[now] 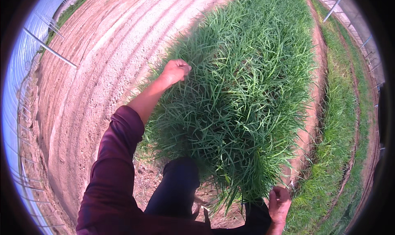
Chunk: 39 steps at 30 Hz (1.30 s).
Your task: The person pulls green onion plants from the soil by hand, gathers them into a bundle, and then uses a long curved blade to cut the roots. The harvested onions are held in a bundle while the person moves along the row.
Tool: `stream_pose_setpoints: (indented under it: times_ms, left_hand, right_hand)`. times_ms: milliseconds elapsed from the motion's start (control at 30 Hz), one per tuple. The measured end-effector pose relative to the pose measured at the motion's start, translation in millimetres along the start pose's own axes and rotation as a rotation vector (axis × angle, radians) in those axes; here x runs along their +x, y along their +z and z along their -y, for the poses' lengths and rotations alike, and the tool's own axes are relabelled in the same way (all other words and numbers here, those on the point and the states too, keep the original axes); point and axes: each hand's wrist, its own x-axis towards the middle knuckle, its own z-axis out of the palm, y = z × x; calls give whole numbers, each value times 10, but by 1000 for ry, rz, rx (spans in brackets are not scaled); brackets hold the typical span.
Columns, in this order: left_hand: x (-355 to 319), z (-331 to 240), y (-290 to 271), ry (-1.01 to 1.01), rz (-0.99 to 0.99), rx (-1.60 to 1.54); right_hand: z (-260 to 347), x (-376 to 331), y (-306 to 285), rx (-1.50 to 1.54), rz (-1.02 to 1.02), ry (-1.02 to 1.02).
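Grass-like plants [242, 83]: dense patch between left hand [176, 71] and right hand [279, 204]

Hands well apart, neither meeting the other. Left hand is farther out, over the left fringe of the plants, fingers curled in with the thumb close to them. Can't tell whether it pinches a leaf or just touches the tips.

Right hand is nearer the body, just beside the near right corner of the patch, fingers bent, thumb up. Can't tell if anything is in its grip.

Plants are long, narrow, green blades, leaning in all directions, running from between the hands to well beyond the left one.

Around: furrowed bare soil [111, 58] left of the left hand; metal pole [49, 48] and plastic sheeting [20, 74] farther left. Soil ridge [321, 66] beyond the right hand, along the patch's right side; a lighter green strip [339, 128] right of that. Maroon sleeve [111, 165] behind the left hand, rolled to the forearm. Dark-trousered knee [177, 185] between the hands, against the patch's near edge.
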Motion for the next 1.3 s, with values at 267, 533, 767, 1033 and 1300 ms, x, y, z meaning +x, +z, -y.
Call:
stream_pose_setpoints:
  times_ms: [267,533,767,1033,1300]
  left_hand:
    - [1278,55,-191,-80,-264,214]
    - [2214,318,-297,-47,-407,416]
    - [2384,147,-100,-36,-411,574]
    - [2718,207,-73,-40,-410,743]
    - [2888,340,-72,-36,-359,777]
  right_hand:
    - [125,431,-101,-68,126,50]
    - [7,797,3,-123,217,99]
    - [-218,886,38,-157,288,185]
    - [-255,1014,80,-145,377,301]
    - [-256,1033,113,-129,376,286]
